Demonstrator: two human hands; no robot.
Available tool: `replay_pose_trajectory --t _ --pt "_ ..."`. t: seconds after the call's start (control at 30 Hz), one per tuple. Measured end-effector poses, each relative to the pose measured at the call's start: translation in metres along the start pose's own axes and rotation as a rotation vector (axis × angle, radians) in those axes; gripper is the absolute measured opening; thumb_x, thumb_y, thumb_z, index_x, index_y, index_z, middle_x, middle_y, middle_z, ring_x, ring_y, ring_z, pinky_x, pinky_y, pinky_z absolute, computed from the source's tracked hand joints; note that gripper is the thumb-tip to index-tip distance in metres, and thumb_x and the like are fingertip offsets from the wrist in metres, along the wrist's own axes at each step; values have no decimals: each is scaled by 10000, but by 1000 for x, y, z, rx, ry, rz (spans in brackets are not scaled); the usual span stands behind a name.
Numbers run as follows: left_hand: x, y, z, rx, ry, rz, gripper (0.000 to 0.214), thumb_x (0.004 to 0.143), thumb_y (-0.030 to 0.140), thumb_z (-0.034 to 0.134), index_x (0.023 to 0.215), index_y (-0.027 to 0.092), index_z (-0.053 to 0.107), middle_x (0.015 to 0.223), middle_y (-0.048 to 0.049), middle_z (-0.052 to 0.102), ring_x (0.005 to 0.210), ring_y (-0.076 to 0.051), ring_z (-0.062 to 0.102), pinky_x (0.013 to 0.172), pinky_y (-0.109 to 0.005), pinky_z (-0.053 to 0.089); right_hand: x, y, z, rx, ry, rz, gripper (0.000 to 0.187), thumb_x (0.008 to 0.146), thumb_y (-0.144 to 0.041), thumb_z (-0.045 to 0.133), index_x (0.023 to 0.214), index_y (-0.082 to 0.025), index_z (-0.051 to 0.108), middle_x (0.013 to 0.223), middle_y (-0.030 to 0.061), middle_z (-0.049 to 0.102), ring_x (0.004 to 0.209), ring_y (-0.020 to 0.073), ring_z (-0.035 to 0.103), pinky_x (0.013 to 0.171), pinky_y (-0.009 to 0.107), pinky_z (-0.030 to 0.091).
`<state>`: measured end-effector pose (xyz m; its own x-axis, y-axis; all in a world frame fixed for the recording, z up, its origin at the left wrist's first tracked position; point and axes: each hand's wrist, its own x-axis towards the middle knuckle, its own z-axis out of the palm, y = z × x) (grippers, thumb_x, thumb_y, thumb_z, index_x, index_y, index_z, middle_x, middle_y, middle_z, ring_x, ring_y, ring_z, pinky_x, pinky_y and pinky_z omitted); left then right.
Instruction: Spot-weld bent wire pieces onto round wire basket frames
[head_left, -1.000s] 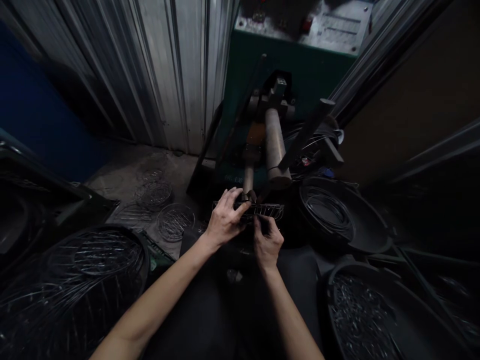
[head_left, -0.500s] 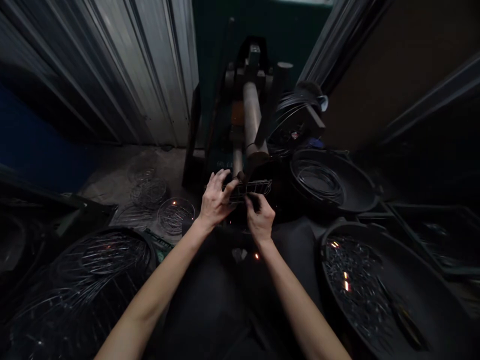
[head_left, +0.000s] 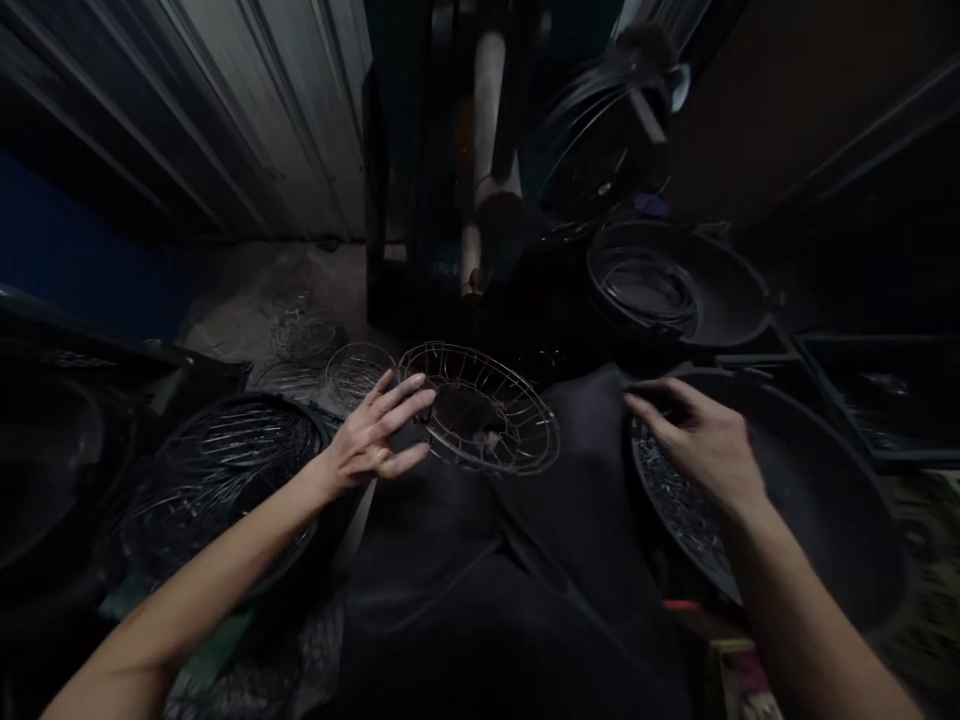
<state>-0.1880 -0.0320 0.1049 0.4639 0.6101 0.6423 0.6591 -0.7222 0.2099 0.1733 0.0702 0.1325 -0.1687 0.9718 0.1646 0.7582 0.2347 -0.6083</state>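
My left hand holds the left rim of a round wire basket, which lies tilted over my dark-clothed lap, its open side facing up. My right hand hovers over the left rim of a black tub filled with several short metal wire pieces; its fingers are loosely curled and seem to hold nothing. Ahead stands the machine with its pale cylindrical arm, now apart from the basket.
A black tub of wire rings sits at my left. Several finished wire baskets lie on the floor beyond it. Another black pan with coiled wire is at the right rear. Corrugated metal wall behind.
The basket came away from the machine toward my lap, held by my left hand alone. My right hand let go and swung right over the tub of wire pieces. The view tilted down.
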Motion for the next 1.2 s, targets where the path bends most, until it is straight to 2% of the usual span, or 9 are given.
replay_pose_trajectory --t 0.1,0.23,0.4,0.5,0.63,0.8,0.9,1.07,1.2 --pt "-23 9 -11 49 -49 18 386 815 180 574 1189 252 507 1337 -38 507 1336 -218 354 1130 -448 287 10 -1 39 25 -228 -7 197 772 -383 600 842 -215 676 828 30 708 720 200 652 691 314 492" --pt "-48 10 -26 124 -140 47 365 791 148 549 1138 259 550 1291 -38 544 1341 -232 343 1102 -435 338 26 -4 95 64 -408 -3 141 783 -305 595 868 -223 671 900 31 710 862 216 649 807 336 469" --pt "-83 6 -35 184 -142 60 402 758 118 541 1122 286 562 1274 -19 545 1362 -256 299 1096 -485 328 33 -2 145 281 -595 236 207 770 -387 623 864 -205 651 877 46 688 864 215 622 797 355 468" --pt "-105 3 -33 205 -121 43 463 740 113 565 1137 349 536 1310 10 514 1363 -256 297 1093 -509 321 26 0 168 571 -715 379 237 713 -387 676 815 -181 616 766 28 666 742 169 608 693 296 489" --pt "-129 -5 -32 257 -77 -8 508 713 91 619 1129 368 525 1340 23 485 1356 -256 312 1086 -510 333 14 5 190 694 -806 431 296 644 -402 726 779 -173 598 698 12 643 652 143 590 610 263 490" --pt "-149 1 -43 214 -141 -90 457 731 91 636 1090 352 530 1314 6 521 1324 -240 375 1064 -503 366 -1 10 201 832 -869 471 367 684 -495 669 890 -212 557 881 38 684 801 178 643 709 315 524" --pt "-142 19 -46 55 -30 -431 465 769 78 591 1155 301 457 1205 -45 596 1207 -231 517 1036 -527 383 -5 3 205 960 -970 516 350 750 -515 571 942 -224 543 962 58 691 895 202 653 806 382 517" --pt "-125 28 -30 -177 458 -1105 575 698 243 735 1156 246 386 990 -22 601 991 -171 608 961 -405 449 -5 -12 208 1050 -1007 555 366 755 -484 546 1024 -237 524 975 51 695 962 211 644 881 422 484" --pt "-135 14 -23 -552 492 -1572 746 588 395 792 1187 261 368 1075 -44 553 981 -170 578 873 -346 454 -7 -11 206 1046 -984 552 390 723 -476 599 1034 -249 535 978 45 698 951 220 649 876 432 486"
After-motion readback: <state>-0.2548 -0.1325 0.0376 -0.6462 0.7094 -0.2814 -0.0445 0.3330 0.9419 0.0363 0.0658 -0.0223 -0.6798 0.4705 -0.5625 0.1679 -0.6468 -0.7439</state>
